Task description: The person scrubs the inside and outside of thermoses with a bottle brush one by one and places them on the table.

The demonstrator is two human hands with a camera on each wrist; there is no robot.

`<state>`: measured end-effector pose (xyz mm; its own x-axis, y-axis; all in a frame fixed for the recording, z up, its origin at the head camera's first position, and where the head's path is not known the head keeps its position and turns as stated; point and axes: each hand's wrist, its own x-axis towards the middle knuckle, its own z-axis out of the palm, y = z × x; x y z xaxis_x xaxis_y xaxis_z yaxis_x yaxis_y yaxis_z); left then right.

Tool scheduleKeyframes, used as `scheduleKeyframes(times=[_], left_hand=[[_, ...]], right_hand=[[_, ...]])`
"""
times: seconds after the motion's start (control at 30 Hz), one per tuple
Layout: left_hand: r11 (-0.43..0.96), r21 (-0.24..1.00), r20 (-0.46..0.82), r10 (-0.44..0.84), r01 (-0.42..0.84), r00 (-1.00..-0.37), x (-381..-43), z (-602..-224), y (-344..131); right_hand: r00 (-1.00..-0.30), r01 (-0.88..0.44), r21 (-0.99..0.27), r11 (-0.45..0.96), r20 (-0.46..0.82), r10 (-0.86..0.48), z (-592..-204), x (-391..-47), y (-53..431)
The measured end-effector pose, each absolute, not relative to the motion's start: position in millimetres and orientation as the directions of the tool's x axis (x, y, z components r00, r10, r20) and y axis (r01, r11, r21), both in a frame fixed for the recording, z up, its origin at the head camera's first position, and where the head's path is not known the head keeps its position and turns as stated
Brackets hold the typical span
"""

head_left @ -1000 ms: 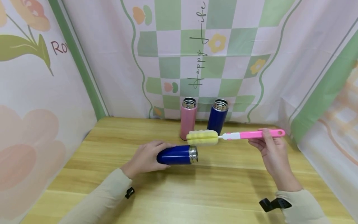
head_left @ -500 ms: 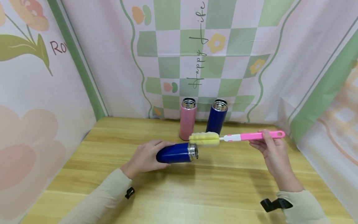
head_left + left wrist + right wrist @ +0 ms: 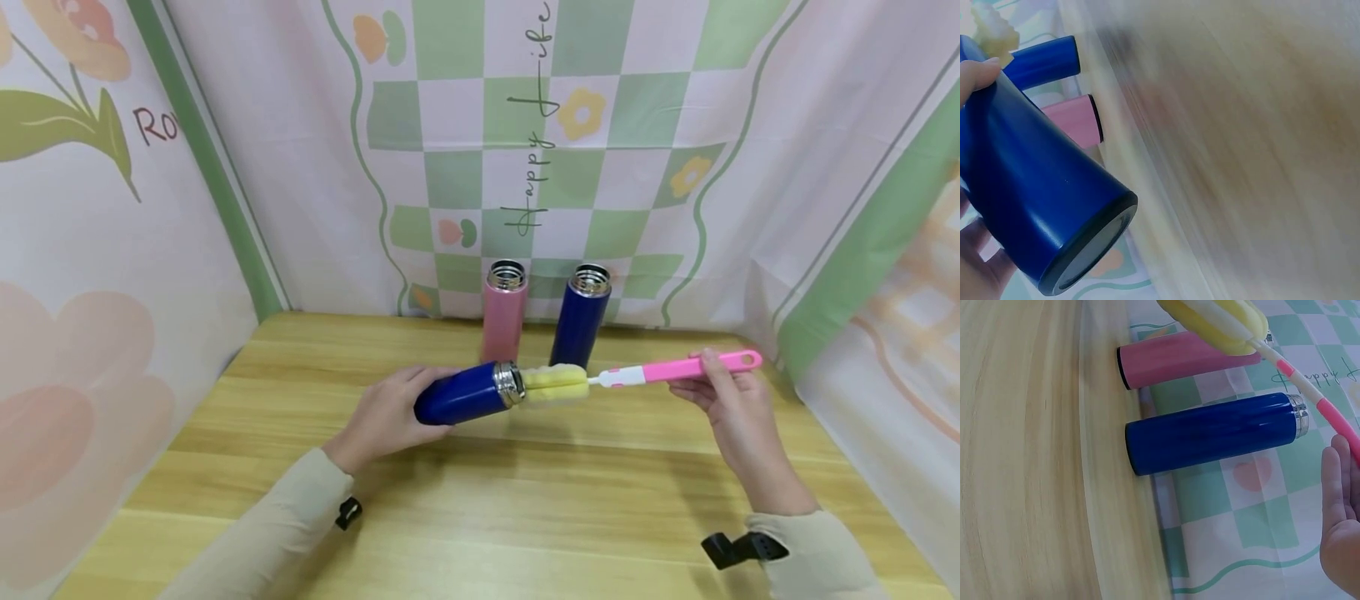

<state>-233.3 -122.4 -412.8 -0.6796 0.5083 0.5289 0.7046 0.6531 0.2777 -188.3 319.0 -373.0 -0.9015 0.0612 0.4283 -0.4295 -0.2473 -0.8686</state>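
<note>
My left hand (image 3: 390, 417) grips a dark blue thermos bottle (image 3: 463, 395) round its base end, tilted so its steel mouth points right and slightly up. In the left wrist view the bottle's underside (image 3: 1094, 250) faces the camera. With thumb and fingers my right hand (image 3: 731, 417) pinches the pink handle of a bottle brush (image 3: 675, 368), held level above the table. The brush's yellow sponge head (image 3: 557, 383) lies right at the bottle's mouth, its tip overlapped by the rim. In the right wrist view, the sponge (image 3: 1229, 328) is partly cut off by the frame's top.
At the back of the wooden table (image 3: 480, 517), a pink bottle (image 3: 504, 321) and a second blue bottle (image 3: 580, 325) stand upright without lids. Behind them hangs a checked curtain (image 3: 517, 125); printed cloth also walls the left and right sides.
My left hand has raised and tilted the blue bottle, bringing its mouth up to the sponge. The brush has dipped slightly at its head, while the right hand has hardly moved.
</note>
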Motion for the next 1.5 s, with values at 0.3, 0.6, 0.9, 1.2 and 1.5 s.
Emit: scheduleKeyframes(times=[0.3,0.6,0.9,1.2,1.5], left_hand=[[0.670,0.265,0.532,0.498,0.694,-0.684,-234.2,-412.6,-121.7],[0.674,0.254,0.547,0.491,0.694,-0.678,-237.2,-412.5,-121.4],[0.679,0.219,0.565,0.497,0.701,-0.658,-236.1,-412.5,-121.3],[0.685,0.211,0.527,0.521,0.697,-0.671,-234.8,-412.0,-120.8],[0.688,0.199,0.508,0.537,0.698,-0.673,-233.6,-411.8,-120.4]], right_hand=[[-0.900,-0.432,-0.875,-0.221,0.434,0.041,-371.0,-187.1,320.7],[-0.901,-0.429,-0.879,-0.209,0.433,0.026,-368.1,-185.7,320.4],[-0.899,-0.421,-0.872,-0.252,0.438,-0.014,-365.9,-184.2,320.4],[-0.903,-0.406,-0.870,-0.279,0.428,-0.022,-365.8,-184.0,319.2],[-0.893,-0.408,-0.831,-0.379,0.450,-0.026,-366.4,-185.1,317.0]])
